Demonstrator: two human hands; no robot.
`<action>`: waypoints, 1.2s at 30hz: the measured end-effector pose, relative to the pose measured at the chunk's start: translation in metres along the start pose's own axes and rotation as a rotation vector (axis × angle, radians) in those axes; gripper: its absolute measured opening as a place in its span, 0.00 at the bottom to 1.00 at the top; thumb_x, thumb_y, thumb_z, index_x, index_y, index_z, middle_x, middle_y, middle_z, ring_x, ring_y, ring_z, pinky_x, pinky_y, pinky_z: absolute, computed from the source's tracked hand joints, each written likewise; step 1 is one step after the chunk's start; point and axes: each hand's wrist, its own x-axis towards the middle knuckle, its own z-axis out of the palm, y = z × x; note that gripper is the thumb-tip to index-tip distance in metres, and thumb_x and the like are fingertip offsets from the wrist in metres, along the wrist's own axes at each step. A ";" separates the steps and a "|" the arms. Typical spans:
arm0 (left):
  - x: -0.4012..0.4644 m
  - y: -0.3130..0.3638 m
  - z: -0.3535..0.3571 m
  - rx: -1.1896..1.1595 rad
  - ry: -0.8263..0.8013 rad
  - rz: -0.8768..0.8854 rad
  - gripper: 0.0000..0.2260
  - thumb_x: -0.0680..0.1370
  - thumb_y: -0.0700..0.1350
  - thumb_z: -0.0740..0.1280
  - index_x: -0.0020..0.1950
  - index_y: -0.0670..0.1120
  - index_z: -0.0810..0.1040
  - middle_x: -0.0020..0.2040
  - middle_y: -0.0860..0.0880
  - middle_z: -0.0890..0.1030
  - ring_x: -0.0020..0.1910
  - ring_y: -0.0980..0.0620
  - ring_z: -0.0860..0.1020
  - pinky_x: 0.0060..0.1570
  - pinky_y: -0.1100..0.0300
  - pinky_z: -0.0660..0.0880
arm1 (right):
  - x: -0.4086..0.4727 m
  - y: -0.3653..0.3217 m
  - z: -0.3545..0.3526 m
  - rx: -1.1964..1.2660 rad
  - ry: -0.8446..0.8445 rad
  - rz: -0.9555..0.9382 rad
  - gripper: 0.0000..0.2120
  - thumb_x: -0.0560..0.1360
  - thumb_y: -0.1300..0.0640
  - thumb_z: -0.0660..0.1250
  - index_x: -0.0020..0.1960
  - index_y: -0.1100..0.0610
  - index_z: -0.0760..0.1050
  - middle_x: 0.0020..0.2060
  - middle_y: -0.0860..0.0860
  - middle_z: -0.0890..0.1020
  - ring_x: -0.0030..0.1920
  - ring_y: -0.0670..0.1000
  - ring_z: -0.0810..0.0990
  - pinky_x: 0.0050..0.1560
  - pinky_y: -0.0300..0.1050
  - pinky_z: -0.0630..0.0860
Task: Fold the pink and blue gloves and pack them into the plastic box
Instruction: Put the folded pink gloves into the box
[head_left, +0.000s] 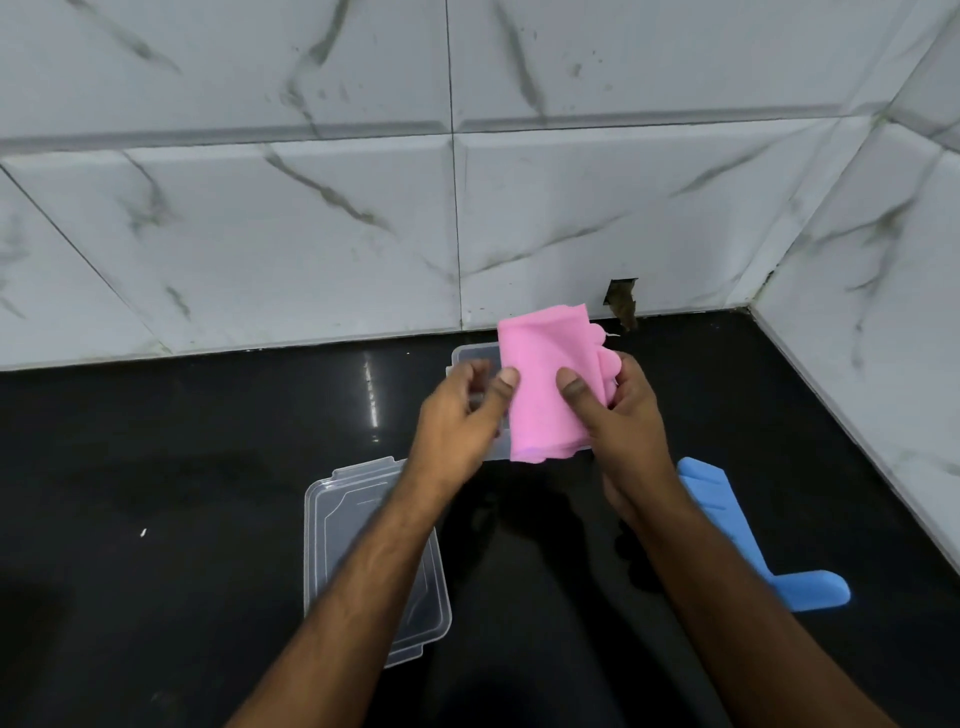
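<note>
On the left of the black countertop (182, 467), the clear plastic lid (332, 525) is seen lying flat, partly hidden under the left forearm; the box is therefore already opened. The left hand (457, 415) is held just in front of the plastic box (470, 356), its thumb pressed to the left edge of the pink glove (545, 384) and its fingers curled behind, so the edge appears to be pinched. The pink glove is held up in the air above the box, folded over into a compact shape with its finger ends showing at the right side. It is gripped on that side by the right hand (623, 415), thumb on the front and fingers behind. Whether the fold is finished cannot be told. Only the far rim and a near corner of the box are visible, so its contents cannot be judged. Further right, the blue glove (727, 519) is seen lying flat and unfolded on the counter, partly covered by the right forearm. By this evidence, the pink glove's folding is judged nearly done, while its packing, and the blue glove's folding and packing, are left.
</note>
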 end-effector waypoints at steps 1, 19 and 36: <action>-0.004 0.000 0.004 -0.080 -0.063 -0.072 0.24 0.78 0.63 0.67 0.60 0.44 0.79 0.54 0.46 0.86 0.51 0.45 0.86 0.51 0.46 0.84 | -0.001 0.000 0.002 0.049 -0.017 0.012 0.20 0.76 0.55 0.74 0.66 0.55 0.74 0.57 0.51 0.84 0.56 0.52 0.85 0.51 0.51 0.84; 0.034 0.023 0.008 -0.697 -0.307 -0.073 0.18 0.82 0.43 0.69 0.71 0.44 0.75 0.65 0.39 0.82 0.64 0.38 0.81 0.62 0.39 0.79 | 0.046 -0.032 -0.010 0.105 -0.335 0.065 0.25 0.75 0.50 0.76 0.70 0.47 0.73 0.63 0.51 0.83 0.61 0.55 0.83 0.54 0.54 0.83; 0.050 -0.018 0.003 0.190 0.041 0.041 0.21 0.76 0.46 0.75 0.68 0.46 0.77 0.55 0.52 0.84 0.51 0.55 0.83 0.54 0.56 0.82 | 0.058 0.027 -0.002 -0.181 -0.137 0.104 0.24 0.75 0.54 0.76 0.67 0.50 0.73 0.60 0.51 0.82 0.58 0.55 0.83 0.53 0.57 0.84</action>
